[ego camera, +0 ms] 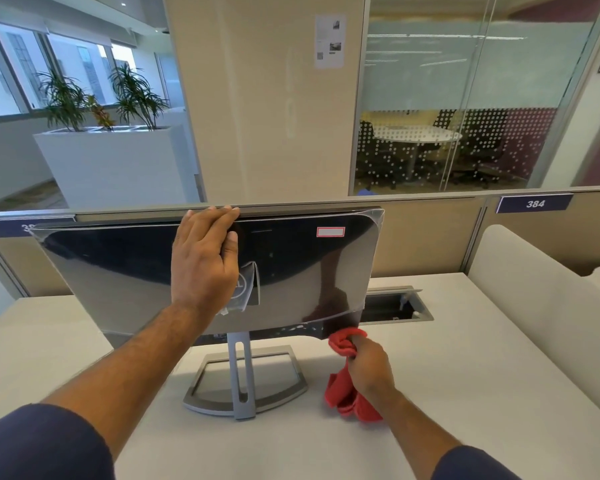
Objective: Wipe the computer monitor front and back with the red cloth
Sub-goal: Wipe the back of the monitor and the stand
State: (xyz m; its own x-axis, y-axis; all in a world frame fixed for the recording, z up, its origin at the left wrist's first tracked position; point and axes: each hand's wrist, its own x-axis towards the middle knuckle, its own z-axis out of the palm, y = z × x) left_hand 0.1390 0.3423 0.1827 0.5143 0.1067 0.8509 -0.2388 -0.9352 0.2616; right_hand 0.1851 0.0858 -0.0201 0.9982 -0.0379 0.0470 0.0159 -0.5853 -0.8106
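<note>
Two hands are busy at the monitor (125,271), which stands on a white desk (447,375) with its glossy dark back turned to the person. The left hand (203,261) lies on the upper middle of this back. Its fingers (219,214) are straight and close together, their tips reach over the top edge of the monitor, and the thumb rests flat on the dark surface just to the right of the palm. Nothing is gripped by this hand; it only presses on the panel.

The right hand (369,365) is lower, just under the lower right corner of the monitor. Its fingers are curled tightly around the red cloth (347,396) (a bunched, soft cloth). One lump of the cloth comes out above the knuckles and touches the bottom edge of the monitor near that corner; the rest hangs below the fist, near the desk.

Left of the right fingers stands the grey stand (243,379), an upright post on an open frame base that rests on the desk. A small white label with red border (330,232) is on the monitor back, to the right of the left fingertips. Beyond the right hand, a cable opening (395,306) is cut in the desk. Behind the monitor runs a low partition (430,237) with a blue number plate (534,203).
</note>
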